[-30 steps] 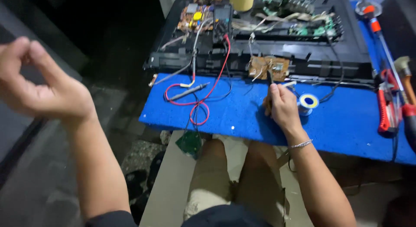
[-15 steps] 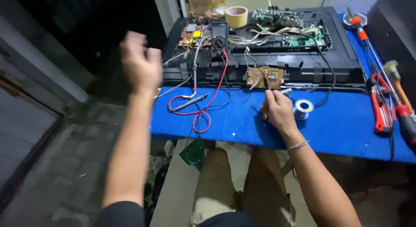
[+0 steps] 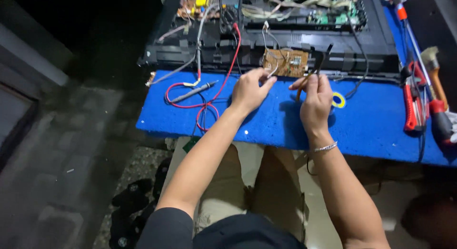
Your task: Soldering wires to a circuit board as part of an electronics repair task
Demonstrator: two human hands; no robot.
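My left hand (image 3: 250, 89) rests on the blue mat (image 3: 371, 125), fingertips touching the lower left edge of a small brown circuit board (image 3: 285, 62). My right hand (image 3: 315, 99) sits just right of it, pinching a thin orange-brown tool (image 3: 301, 89) whose dark tip rises toward a black lead (image 3: 320, 61) by the board's right edge. The board leans against the front of an opened black appliance chassis (image 3: 266, 47).
Red and black probe leads (image 3: 200, 94) coil on the mat at left. A tape roll (image 3: 338, 100) lies beside my right hand. Red-handled pliers (image 3: 410, 104), screwdrivers and a brush (image 3: 434, 68) lie at right. My knees are under the mat; dark floor at left.
My left hand swung in from far out on the left and came down at the small board. My right hand lifted off the mat and now pinches the thin tool.
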